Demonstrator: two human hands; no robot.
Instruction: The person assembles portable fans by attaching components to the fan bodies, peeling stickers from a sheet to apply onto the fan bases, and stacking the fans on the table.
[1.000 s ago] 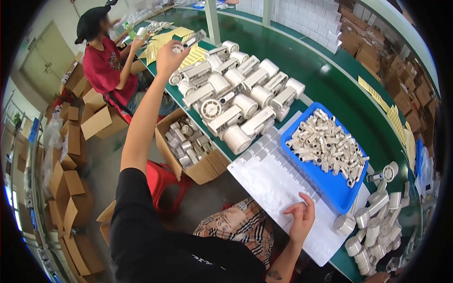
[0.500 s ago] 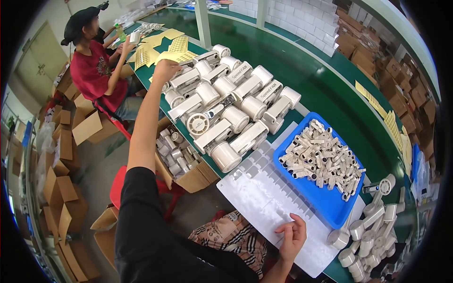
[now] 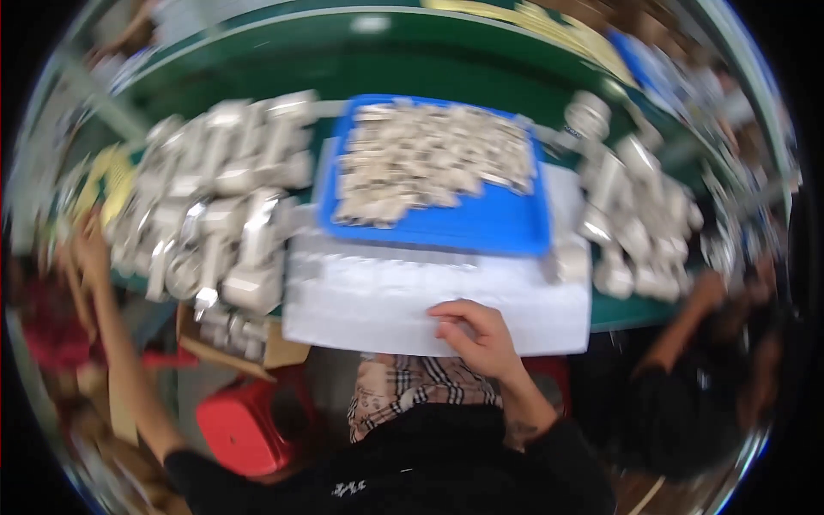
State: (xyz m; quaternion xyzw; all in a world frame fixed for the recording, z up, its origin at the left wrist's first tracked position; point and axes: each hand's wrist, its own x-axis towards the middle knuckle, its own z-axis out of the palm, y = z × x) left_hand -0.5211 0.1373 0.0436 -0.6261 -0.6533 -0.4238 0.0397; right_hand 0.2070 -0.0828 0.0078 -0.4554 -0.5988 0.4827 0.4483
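Observation:
My left hand [image 3: 88, 245] is stretched out to the far left, at the end of a block of white handheld fans [image 3: 257, 219]. Motion blur smears its fingers, so whether it holds anything is unclear. My right hand [image 3: 481, 339] hovers over the near edge of a white sheet [image 3: 360, 296], its fingers loosely bent, the thumb apart and nothing in them. Beyond the sheet is a blue tray [image 3: 463, 232] holding a heap of small whitish parts [image 3: 429, 159].
More white fans [image 3: 639, 223] are piled right of the tray. A box of white pieces [image 3: 227, 348] and a red stool [image 3: 245, 425] stand below the green table [image 3: 360, 51]. Yellow sheets [image 3: 116, 176] lie far left. Co-workers sit at left [image 3: 56, 330] and right [image 3: 687, 412].
My view has swung to the right and blurred, bringing the tray to the middle and a right-hand co-worker into sight. My left arm remains stretched out to the left; my right hand stays above the sheet.

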